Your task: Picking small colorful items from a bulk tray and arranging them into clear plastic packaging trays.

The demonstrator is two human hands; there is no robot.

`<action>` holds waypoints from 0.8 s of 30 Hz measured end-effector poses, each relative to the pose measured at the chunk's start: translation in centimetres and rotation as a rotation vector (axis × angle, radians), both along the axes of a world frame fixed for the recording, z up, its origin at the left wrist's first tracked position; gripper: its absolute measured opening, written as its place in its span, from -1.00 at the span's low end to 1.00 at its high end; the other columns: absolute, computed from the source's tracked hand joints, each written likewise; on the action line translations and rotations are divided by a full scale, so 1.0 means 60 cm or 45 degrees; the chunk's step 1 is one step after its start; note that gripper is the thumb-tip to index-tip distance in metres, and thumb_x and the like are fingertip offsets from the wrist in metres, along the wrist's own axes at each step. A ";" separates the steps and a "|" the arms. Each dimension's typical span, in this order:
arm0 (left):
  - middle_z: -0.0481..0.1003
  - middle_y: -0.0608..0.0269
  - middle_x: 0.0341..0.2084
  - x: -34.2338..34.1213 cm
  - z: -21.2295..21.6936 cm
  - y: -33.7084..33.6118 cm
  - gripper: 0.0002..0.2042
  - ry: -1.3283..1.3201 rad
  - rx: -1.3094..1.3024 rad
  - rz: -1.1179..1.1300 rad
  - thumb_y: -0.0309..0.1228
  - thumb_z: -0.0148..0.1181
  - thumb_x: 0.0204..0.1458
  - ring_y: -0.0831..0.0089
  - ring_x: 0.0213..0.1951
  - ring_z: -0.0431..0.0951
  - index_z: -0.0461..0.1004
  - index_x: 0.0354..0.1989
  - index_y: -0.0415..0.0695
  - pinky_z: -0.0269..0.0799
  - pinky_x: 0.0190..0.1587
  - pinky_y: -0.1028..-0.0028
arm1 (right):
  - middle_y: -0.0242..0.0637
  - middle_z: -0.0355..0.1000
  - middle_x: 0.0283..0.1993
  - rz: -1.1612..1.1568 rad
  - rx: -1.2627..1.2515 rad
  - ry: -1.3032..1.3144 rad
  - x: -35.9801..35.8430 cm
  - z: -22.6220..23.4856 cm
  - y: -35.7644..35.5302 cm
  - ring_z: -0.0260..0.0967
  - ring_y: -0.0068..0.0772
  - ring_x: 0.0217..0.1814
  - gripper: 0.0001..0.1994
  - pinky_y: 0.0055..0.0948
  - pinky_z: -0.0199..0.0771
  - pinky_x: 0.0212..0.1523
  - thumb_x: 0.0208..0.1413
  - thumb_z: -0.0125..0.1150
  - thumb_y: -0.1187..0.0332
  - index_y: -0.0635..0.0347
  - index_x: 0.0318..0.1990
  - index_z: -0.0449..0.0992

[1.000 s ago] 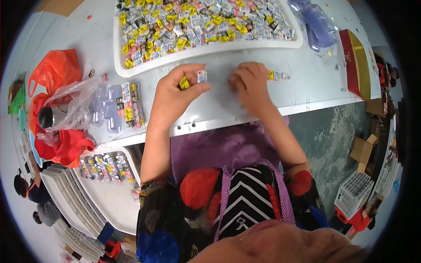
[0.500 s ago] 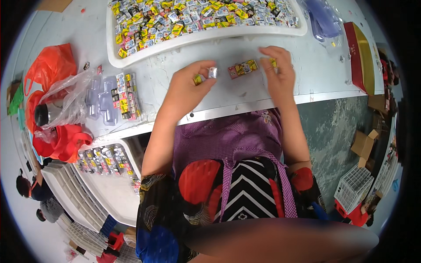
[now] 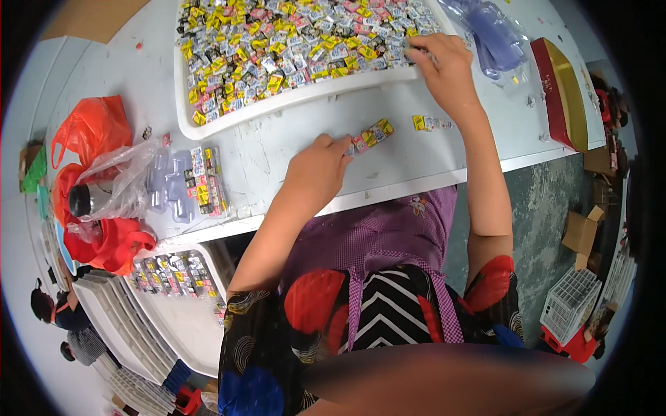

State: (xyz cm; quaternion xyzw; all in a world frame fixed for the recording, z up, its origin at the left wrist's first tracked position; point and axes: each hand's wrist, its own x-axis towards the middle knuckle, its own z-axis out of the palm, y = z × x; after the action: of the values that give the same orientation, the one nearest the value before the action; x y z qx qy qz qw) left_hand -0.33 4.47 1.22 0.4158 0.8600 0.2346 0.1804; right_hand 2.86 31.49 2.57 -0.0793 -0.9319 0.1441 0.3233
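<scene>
A short row of small printed boxes (image 3: 374,135), in yellow, pink and dark colours, lies on the white table in front of me. My left hand (image 3: 318,170) is closed at the row's left end, its fingertips pressed on a small box that they partly cover. Farther right, a shorter group of boxes (image 3: 431,123), yellow at one end and pale at the other, lies apart. My right hand (image 3: 447,73) reaches over the near right rim of a white tray (image 3: 305,99) heaped with such boxes. Its thumb and fingers are apart at the boxes, and nothing shows held.
Clear plastic blister shells (image 3: 182,184) and a filled pack (image 3: 207,182) lie at the left, beside red bags (image 3: 94,125) and a dark-capped bottle (image 3: 83,200). More shells (image 3: 496,41) and a red-gold carton (image 3: 558,93) are at the right. Below left stands a tray of packs (image 3: 187,326).
My left hand has lowered to the row's left end with the small box it held up. My right hand has moved from beside the row up to the tray. The view has shifted slightly.
</scene>
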 end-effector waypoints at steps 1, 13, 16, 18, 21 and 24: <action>0.43 0.03 -0.37 0.002 -0.002 0.001 -0.70 -0.005 0.005 0.029 -0.34 0.16 0.05 0.05 -0.37 0.49 0.48 -0.02 -0.11 0.42 -0.28 0.24 | -0.32 0.49 -0.20 0.023 0.040 -0.079 -0.009 0.000 0.002 0.33 -0.22 -0.12 -0.83 -0.30 0.24 -0.08 0.03 0.24 0.36 0.11 -0.20 0.56; 0.45 0.07 -0.40 -0.003 -0.008 0.001 -0.74 -0.142 0.120 0.067 -0.31 0.21 0.00 0.06 -0.34 0.51 0.54 -0.11 -0.01 0.44 -0.30 0.22 | -0.17 0.46 -0.27 0.255 0.049 -0.394 -0.146 0.003 0.011 0.36 -0.06 -0.12 -0.84 -0.19 0.37 -0.09 -0.04 0.25 0.42 0.22 -0.27 0.55; 0.44 0.09 -0.42 -0.005 0.002 0.003 -0.74 -0.121 0.076 0.051 -0.28 0.23 -0.01 0.10 -0.36 0.51 0.56 -0.12 0.02 0.45 -0.33 0.24 | -0.17 0.45 -0.25 0.232 0.009 -0.642 -0.128 0.000 0.021 0.36 -0.04 -0.13 -0.84 -0.21 0.38 -0.10 -0.10 0.30 0.45 0.24 -0.31 0.55; 0.43 0.11 -0.42 -0.006 0.005 0.001 -0.73 -0.102 0.065 0.013 -0.27 0.23 -0.02 0.12 -0.37 0.51 0.56 -0.12 0.03 0.45 -0.34 0.24 | -0.17 0.44 -0.24 0.281 0.010 -0.452 -0.118 -0.014 0.019 0.36 -0.06 -0.15 -0.82 -0.22 0.39 -0.13 -0.15 0.32 0.49 0.25 -0.32 0.53; 0.42 0.13 -0.44 -0.007 0.003 0.003 -0.72 -0.037 0.081 -0.032 -0.28 0.26 -0.04 0.18 -0.42 0.50 0.56 -0.11 0.02 0.42 -0.36 0.29 | -0.17 0.42 -0.23 0.307 0.028 -0.351 -0.119 -0.021 0.021 0.35 -0.08 -0.16 -0.83 -0.22 0.38 -0.15 -0.12 0.31 0.48 0.25 -0.31 0.52; 0.42 0.14 -0.47 -0.009 -0.006 0.007 -0.70 -0.055 0.121 -0.012 -0.30 0.30 -0.06 0.23 -0.46 0.48 0.56 -0.11 -0.02 0.40 -0.38 0.35 | -0.16 0.41 -0.30 0.383 0.038 -0.308 -0.125 -0.029 0.031 0.36 -0.08 -0.24 -0.86 -0.22 0.38 -0.20 -0.03 0.25 0.45 0.25 -0.28 0.50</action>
State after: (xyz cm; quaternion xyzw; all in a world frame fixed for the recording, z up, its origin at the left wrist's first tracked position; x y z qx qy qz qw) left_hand -0.89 4.89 0.89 0.4227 0.8419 0.2833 0.1799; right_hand -4.67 33.38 0.86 0.0488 -0.9673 0.1665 0.1848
